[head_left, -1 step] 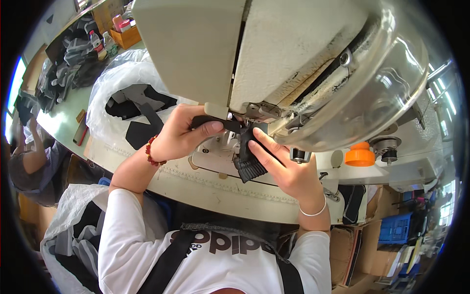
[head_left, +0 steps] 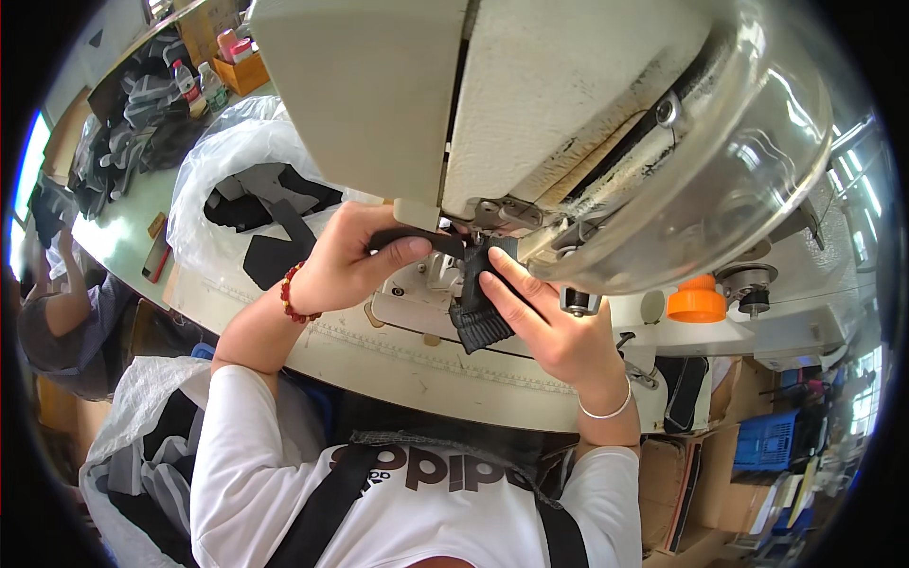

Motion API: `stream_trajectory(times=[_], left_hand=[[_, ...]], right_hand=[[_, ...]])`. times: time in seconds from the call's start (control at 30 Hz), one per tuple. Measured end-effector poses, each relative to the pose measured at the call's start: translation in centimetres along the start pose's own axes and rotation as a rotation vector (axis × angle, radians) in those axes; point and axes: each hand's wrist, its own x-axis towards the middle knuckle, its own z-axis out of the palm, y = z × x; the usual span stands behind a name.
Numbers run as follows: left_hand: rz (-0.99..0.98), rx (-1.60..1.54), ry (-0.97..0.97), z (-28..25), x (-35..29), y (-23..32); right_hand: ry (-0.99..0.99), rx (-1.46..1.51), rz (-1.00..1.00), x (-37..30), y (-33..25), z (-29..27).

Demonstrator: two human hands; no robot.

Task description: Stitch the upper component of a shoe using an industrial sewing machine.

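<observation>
White short sleeves, red bead bracelet, silver bangle.
</observation>
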Motion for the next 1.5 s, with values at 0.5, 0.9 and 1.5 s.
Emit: stream_trajectory(times=[0.5,0.9,1.5], left_hand=[[0.522,0.783,-0.096,0.6,-0.5,3.6],[0.519,0.838,-0.114,1.0,-0.2,2.6],[0.33,0.559,-0.061,1.3,-0.3,1.2]], right_hand=[[-0.067,-0.124,0.032,-0.1,-2.3,0.0],[-0.02,-0.12,0.066,-0.1,-2.1,0.5],[-0.072,0.039,0.115,-1.1,-1.0,0.6]])
